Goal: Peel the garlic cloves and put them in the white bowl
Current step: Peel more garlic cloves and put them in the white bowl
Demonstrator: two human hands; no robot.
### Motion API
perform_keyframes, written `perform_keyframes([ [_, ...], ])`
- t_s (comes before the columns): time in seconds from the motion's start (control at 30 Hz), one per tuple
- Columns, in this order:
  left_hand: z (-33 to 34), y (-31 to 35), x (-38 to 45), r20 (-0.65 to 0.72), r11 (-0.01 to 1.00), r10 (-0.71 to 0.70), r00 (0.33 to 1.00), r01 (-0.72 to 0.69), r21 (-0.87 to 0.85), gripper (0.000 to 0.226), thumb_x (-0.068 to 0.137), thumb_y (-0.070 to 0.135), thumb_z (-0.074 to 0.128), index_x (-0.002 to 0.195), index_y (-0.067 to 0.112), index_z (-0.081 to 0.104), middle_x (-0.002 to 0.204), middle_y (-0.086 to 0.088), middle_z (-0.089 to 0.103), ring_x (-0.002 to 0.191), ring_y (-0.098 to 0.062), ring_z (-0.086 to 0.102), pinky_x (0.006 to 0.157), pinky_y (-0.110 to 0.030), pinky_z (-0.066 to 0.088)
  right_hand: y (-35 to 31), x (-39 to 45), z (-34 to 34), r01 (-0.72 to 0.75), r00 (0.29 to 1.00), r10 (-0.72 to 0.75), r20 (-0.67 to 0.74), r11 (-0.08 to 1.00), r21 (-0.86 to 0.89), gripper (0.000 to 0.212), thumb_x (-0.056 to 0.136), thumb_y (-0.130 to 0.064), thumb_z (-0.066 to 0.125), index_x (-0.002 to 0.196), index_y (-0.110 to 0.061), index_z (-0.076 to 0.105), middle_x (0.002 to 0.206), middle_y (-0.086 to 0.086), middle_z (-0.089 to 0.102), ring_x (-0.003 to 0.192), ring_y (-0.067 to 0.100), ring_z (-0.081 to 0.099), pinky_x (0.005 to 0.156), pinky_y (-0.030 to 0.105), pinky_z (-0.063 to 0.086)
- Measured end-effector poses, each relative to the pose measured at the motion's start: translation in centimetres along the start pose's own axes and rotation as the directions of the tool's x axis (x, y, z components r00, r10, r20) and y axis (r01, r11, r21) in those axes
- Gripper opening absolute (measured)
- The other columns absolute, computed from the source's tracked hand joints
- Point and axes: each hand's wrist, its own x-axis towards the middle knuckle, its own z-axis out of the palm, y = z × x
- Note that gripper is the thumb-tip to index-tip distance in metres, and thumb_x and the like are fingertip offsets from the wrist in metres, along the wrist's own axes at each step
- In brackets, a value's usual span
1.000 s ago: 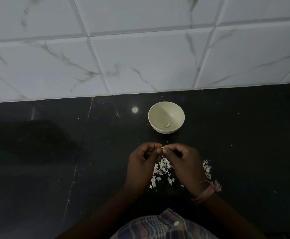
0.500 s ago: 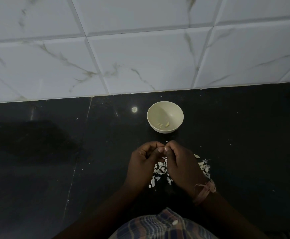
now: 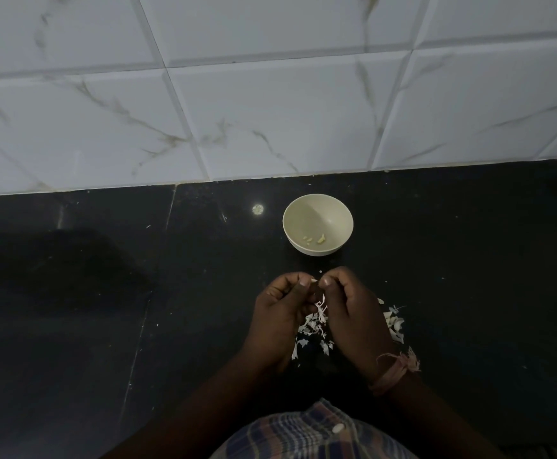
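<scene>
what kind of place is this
Most likely a home kitchen counter: a dark stone worktop against a marble-look tiled wall, with a white bowl of peeled cloves and garlic skins under the hands.

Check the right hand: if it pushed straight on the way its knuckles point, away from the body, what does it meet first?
Probably the white bowl. The right hand points up-frame, slightly left, and the bowl sits just beyond its fingertips with only bare dark counter between. Height is unclear from the single view, so it could pass over the rim.
</scene>
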Motion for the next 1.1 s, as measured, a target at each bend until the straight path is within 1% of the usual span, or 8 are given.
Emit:
perform_keyframes([
  [0.13, -0.4, -0.1, 0.4, -0.045, 1.0, 0.004, 0.999, -0.003, 0.002, 0.02, 0.094, 0.016, 0.062, 0.103, -0.002, 0.068, 0.091, -0.018, 0.07, 0.079, -0.018, 0.068, 0.07, -0.025, 0.057, -0.1, -0.1, 0.2, 0.04, 0.995, -0.037, -0.097, 0.999, 0.034, 0.019, 0.094, -0.012, 0.068, 0.111, -0.022, 0.07, 0.104, -0.014, 0.068, 0.096, 0.002, 0.065, 0.083, 0.018, 0.051],
  [0.5, -0.5, -0.3, 0.8, -0.054, 0.997, -0.068, 0.996, 0.071, 0.039, 0.024, 0.092, 0.02, 0.068, 0.096, -0.003, 0.072, 0.084, -0.019, 0.064, 0.071, -0.019, 0.059, 0.069, -0.029, 0.05, 0.2, 0.3, 0.3, 0.125, 0.986, -0.121, -0.114, 0.992, 0.029, 0.012, 0.091, -0.008, 0.07, 0.095, -0.018, 0.071, 0.093, -0.013, 0.067, 0.089, 0.005, 0.066, 0.079, 0.025, 0.055],
  [0.6, -0.5, -0.1, 1.0, -0.061, 0.994, -0.085, 0.995, 0.089, 0.069, 0.021, 0.095, 0.016, 0.066, 0.096, -0.004, 0.074, 0.084, -0.02, 0.064, 0.072, -0.022, 0.06, 0.07, -0.031, 0.051, 0.5, 0.5, 0.4, 0.041, 0.996, -0.038, -0.08, 0.998, 0.04, 0.012, 0.092, -0.009, 0.068, 0.094, -0.021, 0.068, 0.092, -0.012, 0.067, 0.088, 0.004, 0.066, 0.078, 0.028, 0.055],
  [0.77, -0.2, 0.5, 1.7, -0.055, 0.977, -0.105, 0.993, 0.113, 0.182, 0.017, 0.097, 0.013, 0.066, 0.094, 0.0, 0.077, 0.09, -0.029, 0.069, 0.084, -0.037, 0.063, 0.085, -0.05, 0.05, 0.4, 1.7, 0.3, -0.172, 0.984, 0.171, 0.041, 0.985, 0.028, 0.011, 0.094, -0.013, 0.063, 0.092, -0.024, 0.065, 0.087, -0.007, 0.069, 0.081, 0.006, 0.066, 0.071, 0.028, 0.054],
  [0.87, 0.5, 1.4, 2.1, -0.042, 0.915, -0.002, 0.999, 0.019, 0.402, 0.015, 0.098, 0.01, 0.063, 0.097, 0.001, 0.075, 0.092, -0.024, 0.075, 0.079, -0.029, 0.071, 0.076, -0.038, 0.059, -0.3, 2.7, 0.0, -0.387, 0.922, 0.371, 0.11, 0.875, 0.292, 0.013, 0.095, -0.008, 0.062, 0.085, -0.012, 0.07, 0.073, 0.002, 0.071, 0.062, 0.013, 0.063, 0.054, 0.022, 0.047],
  [0.93, 0.9, 1.8, 2.6, 0.016, 0.787, 0.124, 0.992, -0.109, 0.608, 0.014, 0.1, 0.013, 0.062, 0.097, 0.008, 0.074, 0.085, -0.008, 0.077, 0.073, -0.018, 0.073, 0.067, -0.026, 0.057, -1.1, 3.3, -0.6, -0.475, 0.877, 0.448, 0.174, 0.756, 0.451, 0.015, 0.094, -0.005, 0.061, 0.084, -0.001, 0.071, 0.066, 0.01, 0.069, 0.055, 0.017, 0.059, 0.048, 0.023, 0.044],
  [1.0, 1.3, 2.1, 2.9, 0.052, 0.695, 0.203, 0.978, -0.182, 0.696, 0.014, 0.1, 0.018, 0.062, 0.093, 0.014, 0.074, 0.082, 0.0, 0.077, 0.074, -0.014, 0.073, 0.067, -0.025, 0.056, -1.6, 3.8, -1.2, -0.478, 0.877, 0.443, 0.186, 0.763, 0.435, 0.016, 0.093, -0.007, 0.062, 0.083, 0.0, 0.072, 0.064, 0.011, 0.068, 0.053, 0.016, 0.057, 0.048, 0.025, 0.043],
  [1.1, 1.8, 2.3, 3.0, 0.034, 0.771, 0.189, 0.981, -0.169, 0.614, 0.015, 0.099, 0.017, 0.064, 0.09, 0.014, 0.076, 0.081, -0.005, 0.077, 0.074, -0.019, 0.073, 0.07, -0.031, 0.057, -2.2, 4.0, -2.0, -0.389, 0.921, 0.365, 0.134, 0.858, 0.335, 0.017, 0.092, -0.013, 0.065, 0.079, -0.007, 0.074, 0.064, 0.008, 0.071, 0.054, 0.013, 0.062, 0.051, 0.025, 0.047],
])
